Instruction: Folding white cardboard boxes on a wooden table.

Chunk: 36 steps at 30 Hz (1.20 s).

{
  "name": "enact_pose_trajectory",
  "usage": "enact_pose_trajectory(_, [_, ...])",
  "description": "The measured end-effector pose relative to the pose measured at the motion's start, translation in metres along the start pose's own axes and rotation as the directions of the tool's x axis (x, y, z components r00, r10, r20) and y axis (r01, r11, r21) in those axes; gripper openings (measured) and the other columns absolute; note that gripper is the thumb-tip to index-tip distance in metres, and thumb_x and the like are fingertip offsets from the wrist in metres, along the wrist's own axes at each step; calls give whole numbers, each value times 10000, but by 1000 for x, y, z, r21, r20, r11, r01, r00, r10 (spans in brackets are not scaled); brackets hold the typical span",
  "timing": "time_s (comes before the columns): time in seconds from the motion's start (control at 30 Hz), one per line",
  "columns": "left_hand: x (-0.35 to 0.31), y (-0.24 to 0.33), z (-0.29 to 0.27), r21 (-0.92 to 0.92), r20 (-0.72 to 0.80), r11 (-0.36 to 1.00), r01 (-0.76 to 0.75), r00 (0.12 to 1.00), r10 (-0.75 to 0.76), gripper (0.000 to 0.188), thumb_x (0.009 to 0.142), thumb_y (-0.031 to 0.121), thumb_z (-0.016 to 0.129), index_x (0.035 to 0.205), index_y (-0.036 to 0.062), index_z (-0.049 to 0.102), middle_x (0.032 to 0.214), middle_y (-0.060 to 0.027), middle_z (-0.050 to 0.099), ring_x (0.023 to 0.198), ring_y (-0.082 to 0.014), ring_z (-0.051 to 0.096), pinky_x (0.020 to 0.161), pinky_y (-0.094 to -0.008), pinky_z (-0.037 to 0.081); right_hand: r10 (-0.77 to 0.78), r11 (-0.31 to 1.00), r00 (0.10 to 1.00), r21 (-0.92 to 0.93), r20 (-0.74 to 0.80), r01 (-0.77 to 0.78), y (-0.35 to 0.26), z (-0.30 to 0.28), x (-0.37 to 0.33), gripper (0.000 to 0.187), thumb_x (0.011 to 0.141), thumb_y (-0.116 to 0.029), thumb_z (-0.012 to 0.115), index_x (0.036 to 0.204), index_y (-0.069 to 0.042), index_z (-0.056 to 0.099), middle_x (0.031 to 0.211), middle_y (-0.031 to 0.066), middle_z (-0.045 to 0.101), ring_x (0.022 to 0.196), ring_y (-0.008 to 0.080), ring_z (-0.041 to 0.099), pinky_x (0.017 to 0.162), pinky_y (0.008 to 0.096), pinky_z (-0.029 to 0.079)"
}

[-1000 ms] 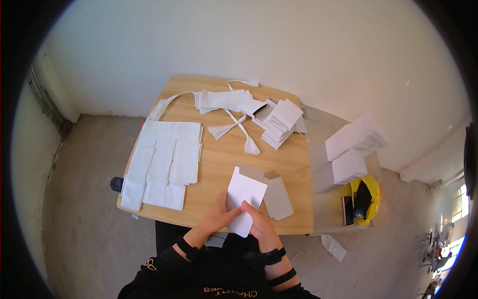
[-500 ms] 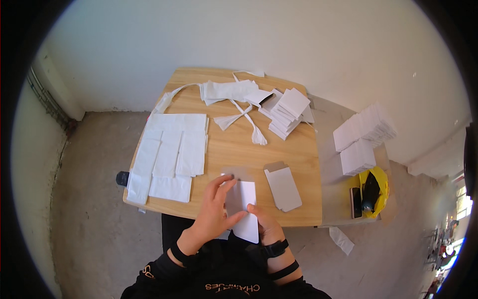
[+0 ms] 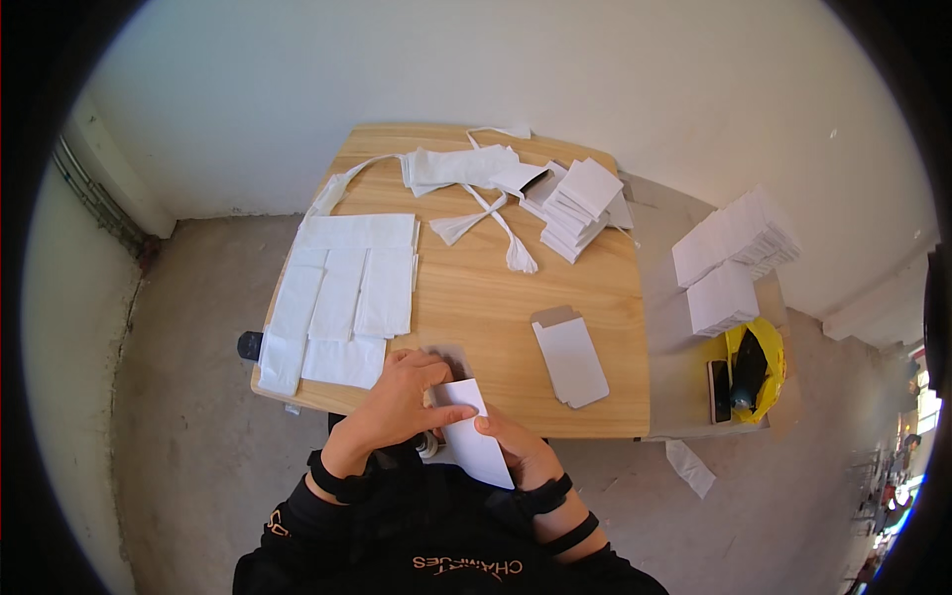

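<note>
Between my two hands a small white paper box [image 3: 472, 446] is held tilted above the table's front edge. My left hand [image 3: 409, 395] is closed at its upper end, with the thumb lying on the white face and the fingers bent behind. A grey flap [image 3: 448, 355] of the box shows beyond those fingers. My right hand [image 3: 518, 448] grips the right long side, thumb on the edge; its other fingers are mostly hidden behind the box. To the right, a flattened white carton [image 3: 572, 362] with a grey end flap lies on the wooden table [image 3: 476, 297].
White flat bags [image 3: 342, 288] cover the table's left side. White strips [image 3: 496, 228] and a folded white bundle [image 3: 456, 169] lie at the back, beside piled white boxes [image 3: 575, 208]. On a lower surface at right are stacked boxes [image 3: 724, 297], a phone [image 3: 720, 392] and a yellow bag [image 3: 773, 367].
My left hand has moved left and down and closed its fingers round the box's upper end. The box now leans further left. The whole view has shifted slightly.
</note>
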State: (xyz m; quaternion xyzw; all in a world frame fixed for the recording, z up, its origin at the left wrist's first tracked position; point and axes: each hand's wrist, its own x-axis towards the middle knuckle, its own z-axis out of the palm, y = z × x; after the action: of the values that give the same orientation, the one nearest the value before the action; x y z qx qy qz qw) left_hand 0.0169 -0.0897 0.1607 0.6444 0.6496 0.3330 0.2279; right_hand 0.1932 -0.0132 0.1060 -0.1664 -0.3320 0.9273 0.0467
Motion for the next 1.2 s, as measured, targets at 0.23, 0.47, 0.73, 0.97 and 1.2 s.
enact_pose_trajectory(0.23, [-4, 5, 3, 1, 40, 995, 103, 994, -103, 379, 736, 352, 746, 820, 12, 601, 817, -129, 564, 901, -305, 501, 843, -378, 375, -40, 995, 999, -88, -25, 38, 5, -5, 4, 790, 705, -459, 762, 1264, -21, 415, 1052, 73, 550, 956, 169, 560, 829, 314, 474])
enact_pose_trajectory(0.47, [-7, 20, 28, -420, -296, 899, 123, 918, -263, 511, 833, 223, 682, 1225, 1, 440, 997, -88, 577, 983, -193, 523, 875, -321, 420, -155, 987, 985, -59, -72, 151, 1, -9, 5, 716, 743, -357, 763, 1274, -19, 423, 1129, 97, 557, 996, 181, 563, 827, 336, 479])
enact_pose_trajectory(0.73, [-16, 1, 57, -828, -190, 548, 123, 857, -480, 290, 967, 246, 507, 1138, 17, 556, 963, -8, 623, 854, -69, 543, 746, -231, 449, -344, 932, 902, -210, -259, 295, 10, -9, 12, 359, 883, -265, 639, 1112, 3, 576, 962, 60, 634, 857, 120, 584, 754, 282, 481])
enact_pose_trajectory(0.97, [-19, -13, 48, -796, -170, 573, 197, 834, -524, 307, 964, 266, 514, 1108, 3, 578, 896, 3, 632, 806, -56, 547, 709, -223, 453, -556, 731, 775, -621, -299, 285, 4, 3, 10, 335, 903, -309, 613, 968, 19, 595, 798, 29, 606, 722, 76, 535, 638, 234, 441])
enact_pose_trajectory(1.2, [-17, -15, 45, -796, -265, 579, 180, 756, -599, 376, 991, 283, 441, 1198, -17, 529, 1017, -46, 622, 899, -89, 553, 784, -243, 451, -560, 634, 791, -741, -246, 219, 5, 1, 8, 363, 909, -330, 604, 729, -31, 500, 604, -40, 380, 567, 51, 347, 495, 240, 314])
